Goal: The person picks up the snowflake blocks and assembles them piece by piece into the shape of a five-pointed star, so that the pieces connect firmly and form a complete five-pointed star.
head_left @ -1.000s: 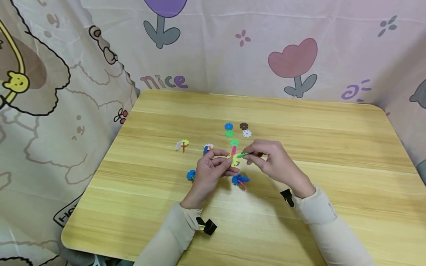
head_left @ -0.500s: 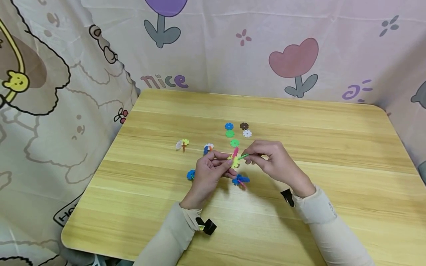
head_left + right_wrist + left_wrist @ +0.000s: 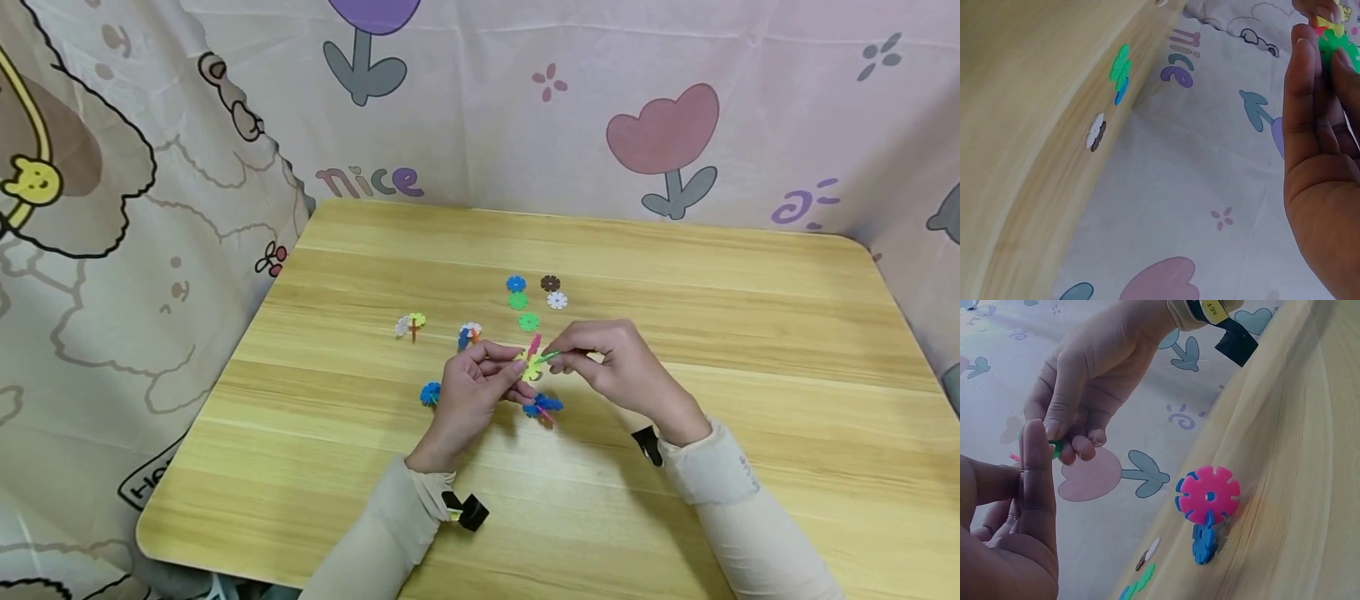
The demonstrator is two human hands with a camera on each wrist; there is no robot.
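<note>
We've got the left hand (image 3: pixel 480 385) pinching the yellow-pink cluster (image 3: pixel 531 360) while the right hand (image 3: pixel 615 367) pinches a green disc (image 3: pixel 550 355), so we line up the slots squarely and press gently.

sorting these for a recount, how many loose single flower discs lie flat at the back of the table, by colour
blue disc: 1
brown disc: 1
white disc: 1
green discs: 2
Total: 5 loose single discs. Joined clusters on the table and the piece in the hands are not counted.
</note>
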